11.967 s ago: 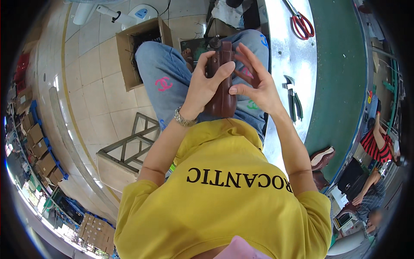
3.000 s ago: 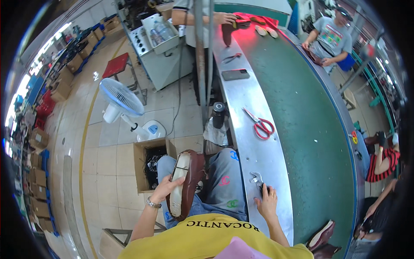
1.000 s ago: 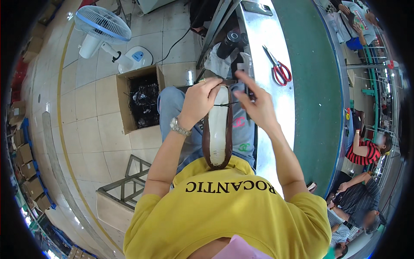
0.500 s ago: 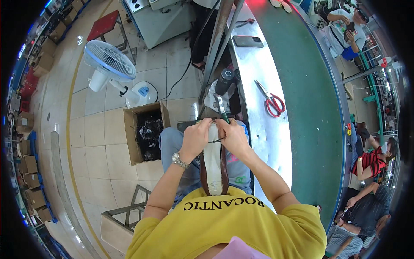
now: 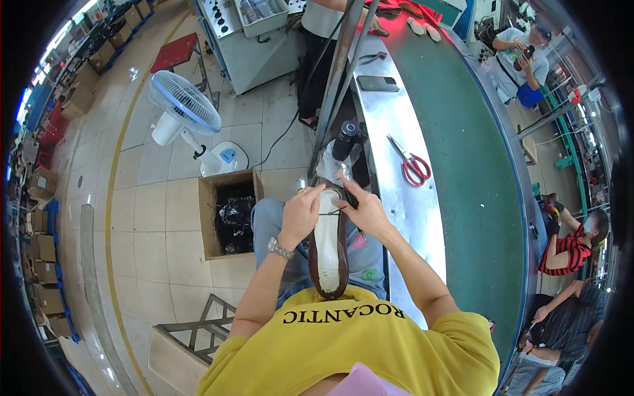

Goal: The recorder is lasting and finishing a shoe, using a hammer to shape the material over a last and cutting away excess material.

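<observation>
A brown shoe (image 5: 316, 267) lies sole-up along my lap, its pale underside (image 5: 328, 244) facing up and one end against my yellow shirt. My left hand (image 5: 302, 216) grips the left edge of the shoe's far end, fingers closed on it. At the right edge of that same end is my right hand (image 5: 365, 212), its index finger stretched forward. Its other fingers are curled round dark-handled pliers (image 5: 352, 198), mostly hidden by the hand. A thin dark cord (image 5: 329, 213) crosses the pale underside between my hands.
On the metal bench edge at right lie red-handled scissors (image 5: 411, 162) and a phone (image 5: 378, 83). Beside it runs a green belt (image 5: 472, 171). A black bottle (image 5: 345, 140) stands ahead. Leftward are an open carton (image 5: 208, 221) and a fan (image 5: 185, 105). Other people are around.
The pliers' metal head, which stuck out ahead of my right hand, has turned out of sight. My right index finger has stretched forward. The view has shifted slightly.
</observation>
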A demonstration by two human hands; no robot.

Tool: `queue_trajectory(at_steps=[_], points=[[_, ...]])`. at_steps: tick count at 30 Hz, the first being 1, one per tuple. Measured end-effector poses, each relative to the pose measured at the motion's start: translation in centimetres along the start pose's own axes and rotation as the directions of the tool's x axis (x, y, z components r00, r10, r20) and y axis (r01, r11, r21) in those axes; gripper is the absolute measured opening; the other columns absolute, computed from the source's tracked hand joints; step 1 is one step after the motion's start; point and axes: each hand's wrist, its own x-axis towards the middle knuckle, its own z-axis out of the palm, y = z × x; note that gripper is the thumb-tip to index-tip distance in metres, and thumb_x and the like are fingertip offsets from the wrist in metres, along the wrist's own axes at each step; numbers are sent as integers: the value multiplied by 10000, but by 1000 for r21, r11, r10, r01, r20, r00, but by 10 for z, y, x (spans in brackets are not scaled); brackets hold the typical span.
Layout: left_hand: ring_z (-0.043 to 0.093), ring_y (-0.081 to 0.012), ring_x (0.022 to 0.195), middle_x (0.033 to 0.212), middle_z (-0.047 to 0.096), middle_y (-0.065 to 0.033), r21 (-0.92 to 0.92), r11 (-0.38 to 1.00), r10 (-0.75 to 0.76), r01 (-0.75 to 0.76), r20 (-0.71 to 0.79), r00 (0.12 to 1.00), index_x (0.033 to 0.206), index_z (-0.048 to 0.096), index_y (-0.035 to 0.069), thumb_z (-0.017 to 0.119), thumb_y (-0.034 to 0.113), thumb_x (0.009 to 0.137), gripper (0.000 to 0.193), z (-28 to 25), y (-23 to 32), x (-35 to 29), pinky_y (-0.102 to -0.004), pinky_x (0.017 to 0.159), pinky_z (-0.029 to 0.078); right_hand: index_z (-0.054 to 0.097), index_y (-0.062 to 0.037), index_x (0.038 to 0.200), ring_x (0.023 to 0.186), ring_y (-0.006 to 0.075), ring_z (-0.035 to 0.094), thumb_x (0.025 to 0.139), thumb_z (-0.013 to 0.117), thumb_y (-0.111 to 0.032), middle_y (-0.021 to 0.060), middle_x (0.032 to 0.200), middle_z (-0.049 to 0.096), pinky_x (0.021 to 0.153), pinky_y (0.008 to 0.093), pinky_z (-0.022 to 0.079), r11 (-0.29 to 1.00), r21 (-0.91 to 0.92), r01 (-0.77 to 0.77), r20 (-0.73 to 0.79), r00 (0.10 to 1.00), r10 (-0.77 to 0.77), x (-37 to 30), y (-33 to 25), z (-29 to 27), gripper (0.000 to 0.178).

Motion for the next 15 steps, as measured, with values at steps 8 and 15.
queue_trajectory(at_steps=[8, 15], points=[[644, -331, 689, 850, 678, -183, -80, 995, -66, 63, -32, 997, 1054, 667, 50, 552, 80, 909, 188, -6, -7, -7, -384, 610, 477, 247, -20, 1514, 826, 174, 681, 934, 575, -112, 123, 972, 711, 740, 292, 535, 642, 435, -631, 521, 758, 391, -29, -47, -51, 673], [648, -333, 711, 848, 673, -168, -124, 992, -35, 24, -89, 995, 1063, 665, 61, 546, 76, 910, 194, -3, -1, -6, -392, 626, 485, 190, -70, 1535, 961, 219, 674, 959, 522, -69, 126, 1106, 676, 838, 307, 520, 359, 535, -764, 628, 645, 436, -39, -52, -45, 665]])
